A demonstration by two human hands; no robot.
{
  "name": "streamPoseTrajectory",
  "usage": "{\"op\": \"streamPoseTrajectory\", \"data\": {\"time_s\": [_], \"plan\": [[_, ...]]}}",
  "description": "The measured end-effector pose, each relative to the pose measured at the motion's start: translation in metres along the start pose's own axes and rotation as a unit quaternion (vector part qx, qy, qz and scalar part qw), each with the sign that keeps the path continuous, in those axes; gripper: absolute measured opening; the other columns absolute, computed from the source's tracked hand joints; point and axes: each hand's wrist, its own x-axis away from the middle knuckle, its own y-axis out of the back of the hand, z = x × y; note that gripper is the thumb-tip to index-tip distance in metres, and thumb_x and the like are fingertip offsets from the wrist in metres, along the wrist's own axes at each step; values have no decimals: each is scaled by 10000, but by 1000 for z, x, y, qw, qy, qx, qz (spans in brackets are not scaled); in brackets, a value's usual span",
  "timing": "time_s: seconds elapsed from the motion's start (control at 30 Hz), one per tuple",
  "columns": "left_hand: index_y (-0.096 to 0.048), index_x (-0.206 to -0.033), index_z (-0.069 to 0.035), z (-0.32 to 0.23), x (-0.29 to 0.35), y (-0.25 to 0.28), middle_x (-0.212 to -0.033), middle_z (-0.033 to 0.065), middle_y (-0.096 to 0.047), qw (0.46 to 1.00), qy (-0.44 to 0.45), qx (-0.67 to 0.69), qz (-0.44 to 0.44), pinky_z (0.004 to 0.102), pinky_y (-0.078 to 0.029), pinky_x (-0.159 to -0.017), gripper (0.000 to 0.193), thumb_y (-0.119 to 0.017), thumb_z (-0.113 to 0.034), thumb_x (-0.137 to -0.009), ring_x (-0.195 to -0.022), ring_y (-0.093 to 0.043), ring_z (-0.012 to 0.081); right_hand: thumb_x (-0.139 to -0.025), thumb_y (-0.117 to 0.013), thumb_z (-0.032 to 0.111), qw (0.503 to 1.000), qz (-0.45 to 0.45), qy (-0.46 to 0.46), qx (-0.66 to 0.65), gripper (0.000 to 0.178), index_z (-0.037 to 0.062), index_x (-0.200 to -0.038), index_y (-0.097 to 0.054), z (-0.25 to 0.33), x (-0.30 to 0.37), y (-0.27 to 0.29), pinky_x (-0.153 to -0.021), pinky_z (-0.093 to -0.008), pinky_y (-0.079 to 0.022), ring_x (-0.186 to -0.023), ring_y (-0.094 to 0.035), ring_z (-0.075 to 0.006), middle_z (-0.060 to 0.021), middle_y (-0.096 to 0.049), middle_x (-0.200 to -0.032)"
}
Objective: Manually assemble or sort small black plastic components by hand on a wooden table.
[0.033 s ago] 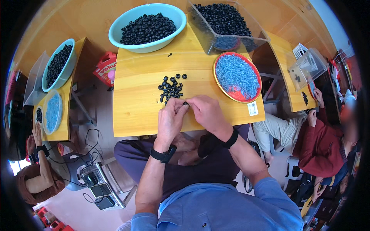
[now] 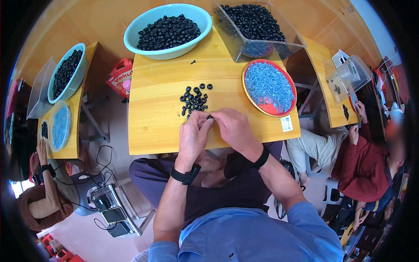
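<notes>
Part (image 2: pixel 210 117), black, sits pinched at fingertips of left hand (image 2: pixel 195 132); right hand (image 2: pixel 234 130) meets it, grip unclear.

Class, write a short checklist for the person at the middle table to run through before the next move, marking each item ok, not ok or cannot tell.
1. Small black piece in hand: ok, pinched by the left hand.
2. Right hand close by: ok, it meets the left at the piece.
3. How that piece is aligned: cannot tell, the hands cover most of it.
4. Loose black pieces near: ok, just beyond the left hand.
5. Blue pieces contained: ok, in the red tray.
6. Strays gathered: not ok, a lone dark piece lies near the basin.
</notes>
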Motion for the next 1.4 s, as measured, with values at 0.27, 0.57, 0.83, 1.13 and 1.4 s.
{"op": "streamPoseTrajectory", "data": {"time_s": [0.27, 0.57, 0.83, 1.13, 1.4], "plan": [[-632, -1075, 15, 4, -1, 1, -954, 159, -754, 999, 9, -29, 34, 309, -584, -741, 172, -708, -58, -939, -847, -754, 204, -888, -672, -5, 990, 2, -110, -91, 144, -16, -1026, -711, -4, 6, -1, -752, -341, -566, -854, -731, -266, -165, -737, -923], [-621, -1122, -5, 1, 3, -5, -896, 137, -738, 996, -76, -46, 6, 316, -579, -716, 262, -752, -43, -899, -801, -741, 194, -876, -703, 25, 922, -3, -249, -295, 137, -21, -1001, -669, -17, 6, -4, -740, -267, -548, -835, -695, -114, -78, -738, -896], [-645, -1164, -32, 4, 5, -7, -725, 98, -619, 989, -109, -103, 16, 317, -509, -607, 325, -769, -28, -863, -601, -574, 187, -890, -709, -10, 910, 22, -240, -337, 132, -1, -996, -630, -25, 10, -7, -728, -225, -512, -820, -640, -75, -31, -681, -902], [-648, -1125, -39, 3, 6, -8, -707, 104, -607, 991, -79, -105, 8, 328, -511, -599, 290, -766, -35, -860, -608, -604, 197, -870, -721, -12, 914, 53, -207, -346, 133, 5, -958, -624, -25, 12, -4, -817, -252, -518, -887, -637, -89, -24, -671, -926], [-649, -1128, -62, 0, 9, -8, -707, 108, -609, 986, -92, -137, 17, 347, -516, -581, 273, -750, -43, -875, -611, -623, 230, -863, -732, -13, 918, 43, -203, -337, 136, 5, -931, -615, -22, 13, -5, -790, -249, -514, -858, -630, -85, -19, -667, -883]]}}
